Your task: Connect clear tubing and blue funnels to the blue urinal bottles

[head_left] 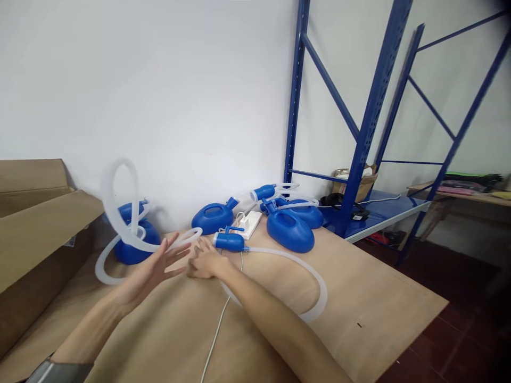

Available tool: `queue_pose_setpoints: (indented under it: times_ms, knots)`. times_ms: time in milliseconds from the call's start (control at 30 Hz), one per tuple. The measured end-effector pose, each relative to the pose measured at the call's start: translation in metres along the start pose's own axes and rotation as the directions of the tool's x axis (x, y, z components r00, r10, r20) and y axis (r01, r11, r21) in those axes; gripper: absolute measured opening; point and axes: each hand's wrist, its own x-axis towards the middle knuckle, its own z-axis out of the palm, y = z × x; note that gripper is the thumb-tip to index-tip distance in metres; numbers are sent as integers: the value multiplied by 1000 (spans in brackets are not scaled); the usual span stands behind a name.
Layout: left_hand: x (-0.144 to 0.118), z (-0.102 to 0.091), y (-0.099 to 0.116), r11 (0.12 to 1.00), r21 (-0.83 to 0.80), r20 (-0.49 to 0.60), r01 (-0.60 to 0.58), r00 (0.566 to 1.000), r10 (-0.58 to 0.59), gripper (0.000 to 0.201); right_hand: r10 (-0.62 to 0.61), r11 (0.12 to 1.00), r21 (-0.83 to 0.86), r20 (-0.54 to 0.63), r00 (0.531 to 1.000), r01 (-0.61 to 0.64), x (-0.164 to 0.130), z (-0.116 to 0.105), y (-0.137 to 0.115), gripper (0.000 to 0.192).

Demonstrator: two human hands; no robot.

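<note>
Spreading wide, the fingers [178,250] of the left hand [154,268] are open and hold nothing; their tips are right at a bend of the clear hose [120,213], and I cannot tell if they touch it; the right hand [205,261] lies low on the wooden table [379,298] with its fingers curled in, but I cannot tell if they grip anything; it sits just beside the blue cap [229,242]; both hands are very close to each other, almost touching.

The clear hose loops up high in the air and curls back down to a blue jug [133,242] that stands near the wall, left of the hands; from the blue cap a second hose [315,282] runs out in a big curve over the table and comes back under the right arm; a thin white cord [215,335] runs down the table toward the near edge.

Farther back lie more blue jugs [289,231], close together, with a white box [249,223] between them; a brown cardboard box [35,229] stands open on the left; a blue metal rack [371,122] stands on the right by the white wall, with a black cable [339,201] on its low shelf.
</note>
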Motion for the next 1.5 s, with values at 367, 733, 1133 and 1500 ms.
queue_pose_setpoints:
  times_ms: [367, 733, 1133, 1500]
  knots:
    - [26, -70, -35, 950, 128, -477, 286, 857, -194, 43, 338, 936, 103, 9, 941, -337, -56, -68, 92, 96]
    - [-19, -3, -83, -463, 807, 564, -367, 711, 420, 69, 323, 941, 134, -89, 942, -310, -83, -117, 92, 113]
    - [-16, -18, -121, -466, 701, 686, -540, 690, 232, 44, 6, 902, 326, -664, 748, 283, -157, -191, 63, 90]
    - [80, -39, -49, 202, 839, 433, -506, 844, 317, 24, -97, 970, 133, -553, 827, 202, -135, -191, 21, 116]
